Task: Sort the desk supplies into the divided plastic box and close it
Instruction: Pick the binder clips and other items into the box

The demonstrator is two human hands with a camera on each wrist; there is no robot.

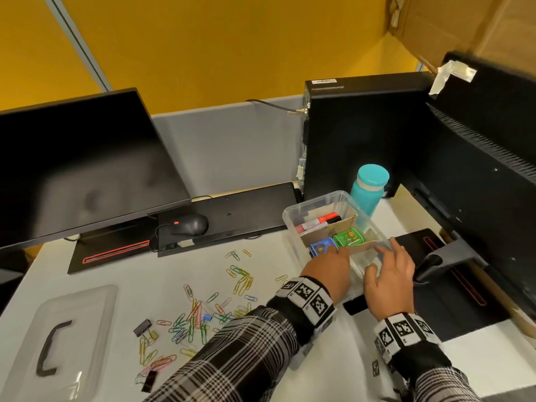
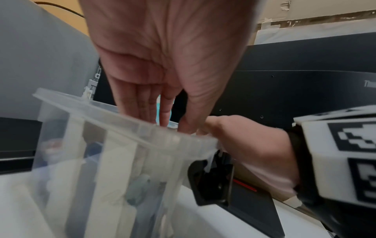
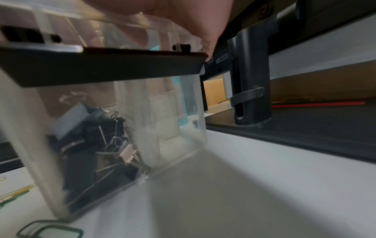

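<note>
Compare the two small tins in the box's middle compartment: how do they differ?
The green tin lies farther right and fully in view; the blue tin lies to its left, its near edge hidden by the left hand. Both are small, printed, side by side between the cardboard dividers of the plastic box.

- We see a white desk [image 1: 261,265] carrying everything.
- Coloured paper clips [image 1: 200,311] lie scattered across its middle, towards the near edge.
- Two black binder clips [image 1: 143,327] sit among them.
- The clear lid [image 1: 62,340] with a black handle rests flat at the near left corner.
- The clear divided box [image 1: 301,211] stands right of centre.
- A teal bottle [image 1: 369,188] stands upright just behind the box.
- Monitor bases and a black mouse [image 1: 190,224] occupy the far side.
</note>
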